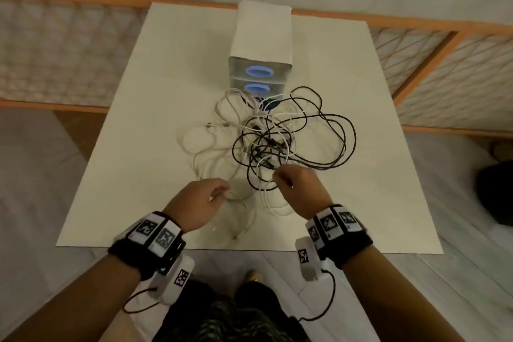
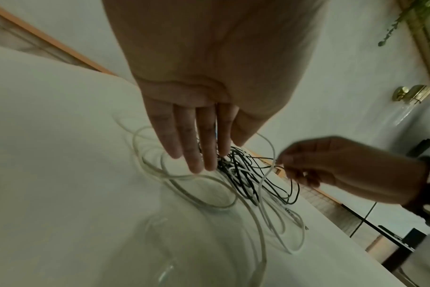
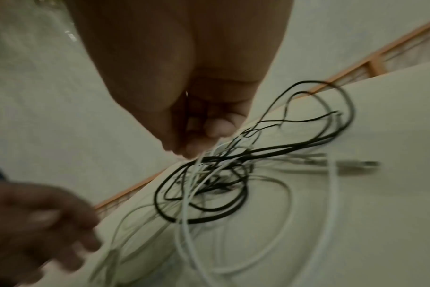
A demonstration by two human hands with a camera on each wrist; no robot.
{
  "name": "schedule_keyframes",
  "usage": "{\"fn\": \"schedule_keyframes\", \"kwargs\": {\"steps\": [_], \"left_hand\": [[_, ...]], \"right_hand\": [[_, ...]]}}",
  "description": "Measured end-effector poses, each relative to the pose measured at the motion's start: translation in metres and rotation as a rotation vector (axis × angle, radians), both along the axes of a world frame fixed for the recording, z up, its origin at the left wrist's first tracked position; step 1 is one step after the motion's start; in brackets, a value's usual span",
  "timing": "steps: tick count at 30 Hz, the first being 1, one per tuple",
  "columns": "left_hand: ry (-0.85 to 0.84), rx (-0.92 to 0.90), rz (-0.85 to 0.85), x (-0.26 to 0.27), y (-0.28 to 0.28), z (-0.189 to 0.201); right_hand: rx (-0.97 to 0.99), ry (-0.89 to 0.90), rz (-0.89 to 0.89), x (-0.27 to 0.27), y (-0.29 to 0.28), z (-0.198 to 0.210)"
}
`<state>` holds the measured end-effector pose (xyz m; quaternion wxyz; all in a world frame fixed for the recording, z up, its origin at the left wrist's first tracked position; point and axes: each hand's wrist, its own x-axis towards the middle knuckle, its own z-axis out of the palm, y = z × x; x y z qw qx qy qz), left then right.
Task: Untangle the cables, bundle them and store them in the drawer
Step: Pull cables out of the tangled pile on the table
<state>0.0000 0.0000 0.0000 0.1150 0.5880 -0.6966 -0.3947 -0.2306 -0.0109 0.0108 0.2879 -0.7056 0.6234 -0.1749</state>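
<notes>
A tangle of black and white cables (image 1: 266,144) lies mid-table in front of a white two-drawer unit (image 1: 261,36); both drawers with blue handles (image 1: 259,72) are closed. My right hand (image 1: 277,176) sits at the tangle's near edge and pinches a white cable (image 2: 273,153) between thumb and fingers (image 3: 192,149). To its left, my left hand (image 1: 222,193) hovers over loose white loops with fingers (image 2: 199,153) straight, holding nothing. In the right wrist view, thick black loops (image 3: 204,219) cross the white strands under the right hand.
The white table (image 1: 138,147) stands against an orange-framed lattice rail (image 1: 416,69). Loose white cable ends trail toward the table's near edge (image 1: 244,230). A dark object (image 1: 497,189) lies on the floor at the right.
</notes>
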Motion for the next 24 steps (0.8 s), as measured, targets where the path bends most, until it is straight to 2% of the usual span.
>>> {"fn": "schedule_keyframes", "kwargs": {"steps": [3,6,9,12,15,17,21,24], "left_hand": [[0.052,-0.019,0.069,-0.013,-0.02,-0.006],[0.084,-0.106,0.155,-0.032,-0.049,-0.013],[-0.06,-0.102,0.105,-0.045,-0.074,-0.03],[-0.23,-0.05,0.055,-0.052,-0.084,-0.05],[-0.265,-0.093,-0.02,-0.054,-0.084,-0.062],[-0.186,-0.134,-0.025,-0.051,-0.081,-0.064],[0.021,-0.265,0.108,-0.043,-0.071,-0.056],[0.136,-0.275,0.19,-0.042,-0.063,-0.041]], "right_hand": [[-0.059,-0.052,0.035,0.024,-0.014,-0.004],[0.109,0.055,0.096,0.042,-0.023,-0.011],[0.231,0.245,0.216,0.04,-0.019,-0.032],[0.217,0.234,0.146,0.026,-0.01,-0.045],[0.187,0.269,0.087,0.008,-0.009,-0.047],[0.155,0.261,0.069,0.001,-0.009,-0.043],[0.033,0.18,0.034,-0.006,0.003,-0.029],[-0.11,0.178,-0.018,-0.005,0.014,-0.018]]}}
